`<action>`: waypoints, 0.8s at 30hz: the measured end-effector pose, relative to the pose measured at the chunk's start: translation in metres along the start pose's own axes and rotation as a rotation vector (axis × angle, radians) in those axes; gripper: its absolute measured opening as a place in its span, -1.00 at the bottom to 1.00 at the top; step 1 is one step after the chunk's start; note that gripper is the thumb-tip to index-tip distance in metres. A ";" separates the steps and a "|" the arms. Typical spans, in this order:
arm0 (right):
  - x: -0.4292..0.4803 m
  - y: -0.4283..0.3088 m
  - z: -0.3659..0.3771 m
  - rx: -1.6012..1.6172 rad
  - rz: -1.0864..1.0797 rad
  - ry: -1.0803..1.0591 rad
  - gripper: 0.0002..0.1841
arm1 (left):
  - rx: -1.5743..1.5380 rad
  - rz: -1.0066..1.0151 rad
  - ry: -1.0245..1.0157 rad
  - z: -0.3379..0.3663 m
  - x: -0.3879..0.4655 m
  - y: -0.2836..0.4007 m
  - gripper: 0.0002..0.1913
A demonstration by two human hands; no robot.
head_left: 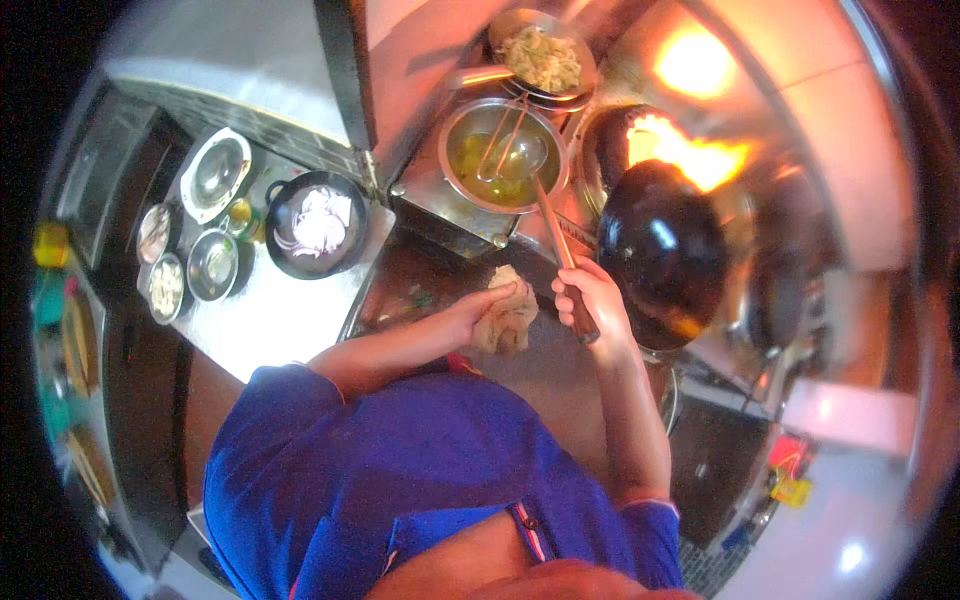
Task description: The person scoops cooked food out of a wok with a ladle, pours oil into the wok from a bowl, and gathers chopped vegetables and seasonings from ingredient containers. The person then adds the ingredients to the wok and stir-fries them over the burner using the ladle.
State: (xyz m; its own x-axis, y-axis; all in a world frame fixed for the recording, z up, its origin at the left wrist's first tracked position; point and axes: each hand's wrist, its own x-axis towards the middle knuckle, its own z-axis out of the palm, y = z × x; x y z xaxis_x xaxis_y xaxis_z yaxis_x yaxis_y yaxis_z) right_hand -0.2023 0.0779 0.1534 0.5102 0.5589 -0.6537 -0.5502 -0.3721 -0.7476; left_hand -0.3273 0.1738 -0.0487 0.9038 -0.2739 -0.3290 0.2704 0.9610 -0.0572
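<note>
My right hand (596,296) grips the dark end of a long-handled ladle (553,217). The ladle's round bowl rests in a steel pot (450,169) of yellowish liquid, probably oil. A crumpled beige cloth (510,319) is held in my left hand (480,307), thumb on top, in front of my body. Just right of my right hand is a dark wok (660,255), which looks tilted. Bright flames (686,154) flare at its far edge.
Behind the pot sits a pan of cooked food (544,64) with a long handle. On the left, a steel table (300,315) carries a black pan (315,259) of sliced onions, a white-rimmed bowl (217,176) and several small bowls. A bright light glares at upper right.
</note>
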 end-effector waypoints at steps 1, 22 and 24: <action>-0.013 -0.002 0.002 0.117 0.008 0.021 -0.75 | -0.024 -0.077 -0.040 -0.005 0.000 0.004 -0.69; -0.153 0.173 -0.044 -0.778 -0.215 0.969 -0.34 | 0.093 -0.578 0.017 0.026 -0.001 -0.063 -0.36; -0.157 0.195 -0.049 -0.640 -0.112 0.974 -0.34 | 0.254 -0.578 0.030 0.039 -0.005 -0.078 -0.36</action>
State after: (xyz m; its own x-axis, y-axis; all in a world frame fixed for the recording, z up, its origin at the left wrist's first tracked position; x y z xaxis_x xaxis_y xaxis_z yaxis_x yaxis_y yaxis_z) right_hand -0.3568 -0.1187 0.1048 0.9784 -0.0886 -0.1865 -0.1785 -0.8171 -0.5482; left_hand -0.3397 0.0987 -0.0055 0.5792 -0.7416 -0.3384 0.7860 0.6181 -0.0094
